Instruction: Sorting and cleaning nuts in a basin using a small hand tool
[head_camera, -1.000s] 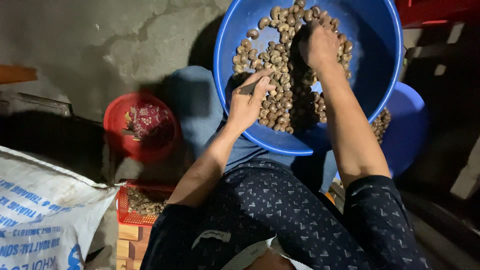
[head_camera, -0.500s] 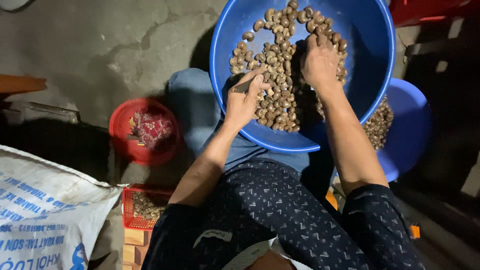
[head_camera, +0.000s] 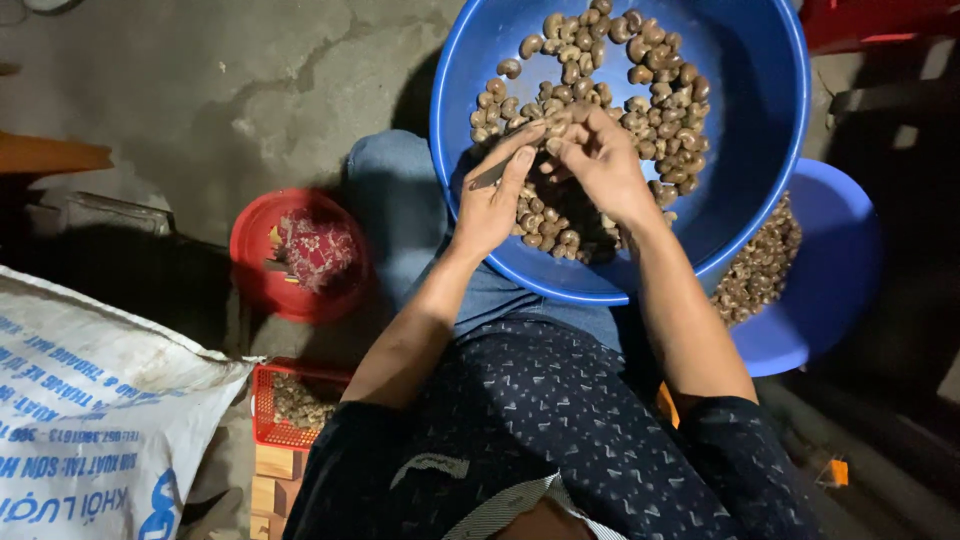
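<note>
Both hands work inside large blue basin (head_camera: 760, 120), which rests on person's lap, tilted toward body. Basin holds heap of brown cashew nuts (head_camera: 650, 110), spread across upper and middle floor.

Left hand (head_camera: 492, 200): fingers closed round small dark tool (head_camera: 490, 176), thumb and forefinger stretched fwd toward nut at centre. Right hand (head_camera: 600, 160): fingers pinched narrow on single nut (head_camera: 556, 130), held just above heap, touching left fingertips.

Second blue basin (head_camera: 830, 270) sits lower, to right, partly under first; more nuts along its near edge. Red bowl (head_camera: 250, 260) on concrete floor (head_camera: 200, 90) to left, reddish scraps inside. Red mesh basket (head_camera: 262, 420) below it, pale pieces inside; contents too dim to tell. White woven sack (head_camera: 90, 420) at lower left.
</note>
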